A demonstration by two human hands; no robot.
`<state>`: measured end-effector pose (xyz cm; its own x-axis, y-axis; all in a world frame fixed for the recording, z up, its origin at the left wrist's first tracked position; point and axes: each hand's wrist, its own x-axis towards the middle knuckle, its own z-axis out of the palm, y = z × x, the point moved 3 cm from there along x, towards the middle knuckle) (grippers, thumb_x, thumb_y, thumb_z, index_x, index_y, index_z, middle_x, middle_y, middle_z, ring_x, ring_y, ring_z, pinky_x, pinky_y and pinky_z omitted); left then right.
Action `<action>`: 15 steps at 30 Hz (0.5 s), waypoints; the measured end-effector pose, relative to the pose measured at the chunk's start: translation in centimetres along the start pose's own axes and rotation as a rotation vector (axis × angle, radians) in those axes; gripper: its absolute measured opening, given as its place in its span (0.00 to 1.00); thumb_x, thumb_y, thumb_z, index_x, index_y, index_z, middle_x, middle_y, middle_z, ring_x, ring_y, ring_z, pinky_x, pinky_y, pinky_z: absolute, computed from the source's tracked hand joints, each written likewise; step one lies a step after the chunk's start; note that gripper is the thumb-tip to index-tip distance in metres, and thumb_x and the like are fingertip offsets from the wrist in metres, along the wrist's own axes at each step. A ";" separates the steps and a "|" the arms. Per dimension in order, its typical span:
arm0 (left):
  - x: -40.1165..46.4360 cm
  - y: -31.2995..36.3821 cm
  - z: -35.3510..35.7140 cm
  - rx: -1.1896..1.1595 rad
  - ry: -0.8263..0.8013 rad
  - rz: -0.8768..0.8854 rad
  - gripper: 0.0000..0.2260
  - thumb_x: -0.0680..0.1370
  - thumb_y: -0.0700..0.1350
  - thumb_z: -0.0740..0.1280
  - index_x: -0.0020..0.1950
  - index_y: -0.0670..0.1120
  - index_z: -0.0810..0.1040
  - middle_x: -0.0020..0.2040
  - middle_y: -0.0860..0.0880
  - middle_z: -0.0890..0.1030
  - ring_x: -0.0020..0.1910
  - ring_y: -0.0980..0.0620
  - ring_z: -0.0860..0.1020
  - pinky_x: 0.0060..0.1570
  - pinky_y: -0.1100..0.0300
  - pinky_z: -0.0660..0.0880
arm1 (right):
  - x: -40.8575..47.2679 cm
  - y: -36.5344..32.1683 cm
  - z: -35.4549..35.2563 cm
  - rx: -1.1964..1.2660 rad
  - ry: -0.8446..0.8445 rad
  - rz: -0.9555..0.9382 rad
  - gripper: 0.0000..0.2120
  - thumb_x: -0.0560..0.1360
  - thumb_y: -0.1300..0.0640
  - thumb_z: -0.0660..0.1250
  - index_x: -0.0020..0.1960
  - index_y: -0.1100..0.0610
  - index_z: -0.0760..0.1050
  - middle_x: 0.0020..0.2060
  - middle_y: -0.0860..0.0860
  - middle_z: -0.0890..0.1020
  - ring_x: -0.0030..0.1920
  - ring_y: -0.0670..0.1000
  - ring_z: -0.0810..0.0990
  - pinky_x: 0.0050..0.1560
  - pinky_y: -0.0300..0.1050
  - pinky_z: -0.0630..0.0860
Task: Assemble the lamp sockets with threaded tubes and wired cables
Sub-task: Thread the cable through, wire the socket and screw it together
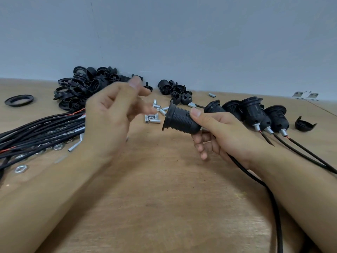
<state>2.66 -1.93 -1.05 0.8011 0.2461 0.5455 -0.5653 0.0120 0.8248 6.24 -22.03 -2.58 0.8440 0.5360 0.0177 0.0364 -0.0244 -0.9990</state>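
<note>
- Gripping a black lamp socket (180, 118) by its ribbed barrel, the right hand (218, 132) holds it above the table (164, 198), cable (264, 189) trailing.
- Left hand (113, 114) hovers beside, fingers loose, empty.
- Socket seems light, rigid; ribs aid grip.

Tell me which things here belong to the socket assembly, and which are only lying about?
In the job:
socket, held by right hand
its cable
metal tubes
cable bundle
left hand, holding nothing

Lying about:
metal brackets

Left hand (111, 114) raised, fingers loosely spread; right hand (217, 132) curled, gripping.
</note>
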 end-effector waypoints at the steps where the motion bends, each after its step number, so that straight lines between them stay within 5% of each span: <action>1: -0.2 -0.2 0.3 0.066 -0.045 0.001 0.10 0.79 0.52 0.64 0.47 0.48 0.83 0.39 0.51 0.84 0.45 0.51 0.83 0.59 0.49 0.78 | 0.0 0.0 0.1 -0.006 -0.003 0.001 0.15 0.72 0.42 0.67 0.35 0.51 0.83 0.29 0.54 0.75 0.28 0.50 0.75 0.26 0.42 0.74; 4: -0.8 -0.3 1.3 0.187 -0.193 0.019 0.19 0.79 0.59 0.59 0.61 0.50 0.78 0.51 0.52 0.86 0.61 0.54 0.80 0.64 0.58 0.73 | 0.1 0.0 -0.2 -0.003 0.010 -0.007 0.15 0.72 0.42 0.67 0.36 0.52 0.83 0.29 0.55 0.75 0.28 0.50 0.75 0.26 0.42 0.75; 7: -0.3 0.5 0.4 0.026 -0.096 0.056 0.20 0.78 0.61 0.56 0.49 0.50 0.82 0.32 0.48 0.83 0.51 0.47 0.83 0.58 0.55 0.72 | 0.1 -0.1 -0.8 0.030 0.030 -0.030 0.15 0.71 0.43 0.68 0.37 0.54 0.82 0.30 0.55 0.75 0.28 0.51 0.75 0.26 0.42 0.75; 8: -0.1 0.5 0.1 0.003 -0.071 0.051 0.21 0.77 0.61 0.55 0.49 0.50 0.82 0.33 0.48 0.83 0.49 0.47 0.82 0.56 0.54 0.72 | 0.2 -0.2 -0.9 0.039 0.029 -0.034 0.15 0.72 0.43 0.68 0.37 0.54 0.82 0.30 0.55 0.75 0.28 0.51 0.75 0.26 0.41 0.75; 12: -0.6 -0.5 1.0 0.128 -0.256 0.038 0.23 0.77 0.61 0.55 0.65 0.49 0.75 0.59 0.49 0.83 0.64 0.50 0.77 0.65 0.46 0.70 | 0.2 0.1 -0.8 0.026 -0.010 -0.029 0.16 0.73 0.43 0.68 0.40 0.56 0.82 0.30 0.55 0.76 0.29 0.51 0.76 0.27 0.42 0.75; 13: -0.8 -0.4 1.1 0.140 -0.288 0.083 0.22 0.78 0.58 0.55 0.64 0.48 0.75 0.55 0.49 0.85 0.62 0.47 0.79 0.63 0.46 0.71 | 0.2 0.2 -0.8 0.015 -0.008 -0.035 0.16 0.73 0.43 0.68 0.40 0.55 0.82 0.30 0.55 0.76 0.29 0.51 0.76 0.27 0.42 0.75; 15: -0.5 0.1 0.3 0.088 -0.174 0.175 0.21 0.80 0.53 0.56 0.48 0.38 0.80 0.31 0.50 0.82 0.44 0.42 0.83 0.47 0.51 0.75 | 0.3 0.1 -1.0 0.007 0.020 -0.049 0.15 0.73 0.42 0.68 0.40 0.54 0.83 0.30 0.55 0.76 0.29 0.51 0.76 0.27 0.42 0.75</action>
<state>2.29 -2.36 -1.22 0.7189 0.0669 0.6919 -0.6849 -0.1020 0.7215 7.01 -22.74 -2.61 0.8520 0.5191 0.0677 0.0746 0.0077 -0.9972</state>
